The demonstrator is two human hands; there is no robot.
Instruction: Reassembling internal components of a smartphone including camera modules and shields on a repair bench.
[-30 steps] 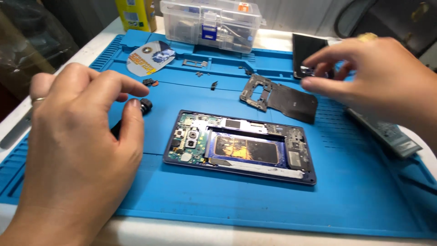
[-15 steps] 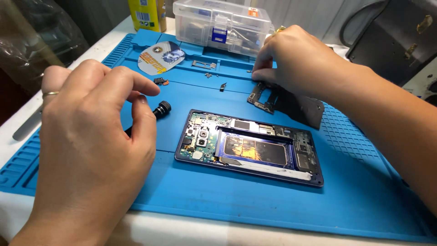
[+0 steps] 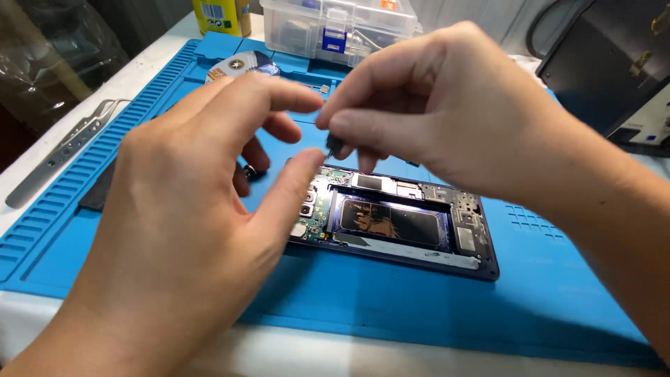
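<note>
An opened dark-blue smartphone (image 3: 408, 227), its back off and its boards and battery bay bare, lies on a blue work mat (image 3: 419, 314). My right hand (image 3: 447, 112) hovers over the phone's top end and pinches a small dark part (image 3: 333, 145) between thumb and forefinger. My left hand (image 3: 202, 216) fills the foreground, with thumb and forefinger spread on either side of that part. Its lower fingers curl around a black screwdriver, of which only the end cap (image 3: 249, 171) shows. The phone's left edge is hidden behind my left thumb.
A clear plastic parts box (image 3: 342, 28) and a yellow bottle (image 3: 222, 14) stand at the back of the mat. Metal tweezers (image 3: 63, 150) lie off the mat's left edge. A round disc tool (image 3: 241, 66) lies at the back left, and black equipment (image 3: 607, 63) stands at the right.
My right hand left the black plate at the back right and came to the middle, above the phone, pinching a small part. My left hand rose toward it and spread thumb and forefinger.
</note>
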